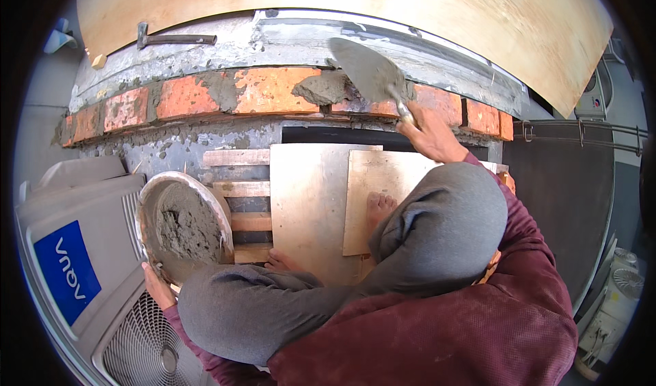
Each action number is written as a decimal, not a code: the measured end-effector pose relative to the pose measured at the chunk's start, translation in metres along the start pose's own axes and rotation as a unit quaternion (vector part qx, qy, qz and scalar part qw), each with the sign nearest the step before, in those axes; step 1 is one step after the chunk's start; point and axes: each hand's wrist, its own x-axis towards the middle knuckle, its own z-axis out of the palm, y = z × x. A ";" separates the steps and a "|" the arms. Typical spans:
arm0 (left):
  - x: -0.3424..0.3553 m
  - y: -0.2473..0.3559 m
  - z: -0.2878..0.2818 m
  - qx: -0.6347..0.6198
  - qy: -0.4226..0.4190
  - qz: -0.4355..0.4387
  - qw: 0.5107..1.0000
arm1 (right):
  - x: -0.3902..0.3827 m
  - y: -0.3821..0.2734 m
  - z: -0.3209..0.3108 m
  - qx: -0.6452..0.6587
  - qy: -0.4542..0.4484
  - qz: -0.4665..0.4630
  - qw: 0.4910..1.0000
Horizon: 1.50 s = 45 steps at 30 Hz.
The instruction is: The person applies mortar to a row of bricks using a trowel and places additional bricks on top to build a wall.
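Observation:
My right hand [429, 132] grips the handle of a trowel [362, 68], whose mortar-smeared blade is over the row of red bricks [268, 89]. A lump of grey mortar [318, 87] sits on the bricks just left of the blade. My left hand [158, 285] holds the lower left side of a round bucket [223, 215] with grey mortar [183, 230] inside; part of that hand is behind my knee. My bare feet [379, 205] show on and beside plywood boards [307, 201], between my grey-clad knees.
A large plywood sheet [478, 10] lies beyond the bricks, with a hammer [179, 39] below its left part. Wooden slats [239, 156] lie beside the boards. An air-conditioner unit [102, 215] stands left, a dark panel [570, 181] right, with metal rods [601, 133] along it.

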 end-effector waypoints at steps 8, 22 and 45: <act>-0.071 0.209 0.053 -0.043 0.053 0.226 0.972 | 0.019 0.000 0.060 0.201 -0.092 0.103 0.970; -0.123 0.309 0.109 0.095 -0.641 0.443 0.620 | 0.000 -0.040 -0.010 -0.055 -0.107 0.046 0.992; -0.116 0.302 0.103 0.037 -0.631 0.440 0.638 | 0.036 -0.068 0.061 0.271 -0.181 0.161 0.932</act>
